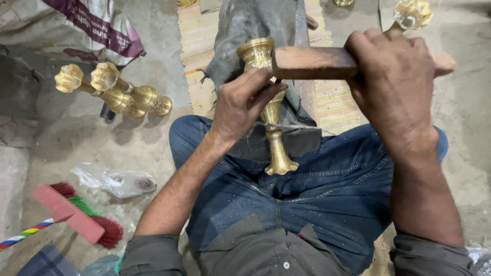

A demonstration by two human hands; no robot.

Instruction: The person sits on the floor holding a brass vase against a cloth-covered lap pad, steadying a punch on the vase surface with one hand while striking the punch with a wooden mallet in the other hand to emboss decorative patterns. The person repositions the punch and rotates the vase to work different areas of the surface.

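Clerk: Item one, brass stand [270, 110], lying lengthwise on a dark cloth pad [245, 25] between the seated person's knees, cup end away from the body, flared foot toward the lap. Why so placed?

Keeper: Judged: the pad cushions and steadies it, and the legs hem it in so it cannot roll.

Clerk: Item two, left hand [243, 105].

Keeper: Closed over the stand's upper stem, fingers curled across it, pinning it to the pad.

Clerk: Item three, right hand [391, 84].

Keeper: Wrapped tight around a wooden block [313, 62], held crosswise, its near end just beside the stand's cup. The grip sits well back, which leaves the working end bare.

Clerk: Sundries?

Keeper: Two like brass stands [115, 89] laid together on the concrete floor [153, 148] to the left, well apart from the work. A further brass piece [411, 14] top right. Red-bristled broom [79, 220] and crumpled clear plastic bag [115, 181] lower left. Striped mat [197, 36] under the pad.
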